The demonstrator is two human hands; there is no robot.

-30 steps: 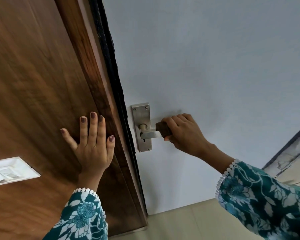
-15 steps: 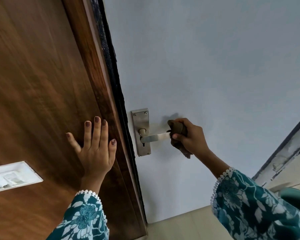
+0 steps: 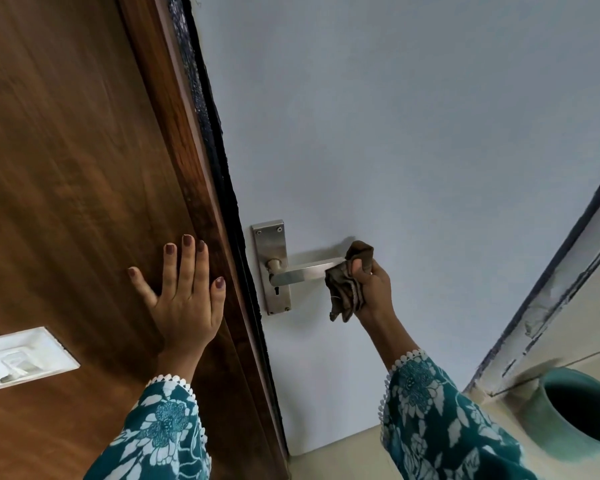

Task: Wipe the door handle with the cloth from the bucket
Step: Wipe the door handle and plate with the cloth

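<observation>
Two hands are in view, both in teal floral sleeves with white scalloped cuffs. The right hand (image 3: 373, 282) has its fingers (image 3: 357, 264) curled tight round a bunched brown cloth (image 3: 345, 289), which is pressed against the free end of the metal door handle (image 3: 305, 271); a loose tail of cloth hangs down toward 6 o'clock below the handle. The handle's lever runs from its round pivot out toward 3 o'clock, mounted on a tall steel backplate (image 3: 270, 237) with screws at its corners and a keyhole low down. The backplate sits on a pale blue-grey door (image 3: 395, 133).

The left hand (image 3: 184, 292) lies flat and spread on a brown wooden panel (image 3: 66, 168), gripping nothing, at 9 o'clock from the handle. A white switch plate (image 3: 18, 358) sits at 8 o'clock from that hand. A teal bucket (image 3: 548, 420) stands on the floor at 4 o'clock. No readable writing or brand shows on anything.
</observation>
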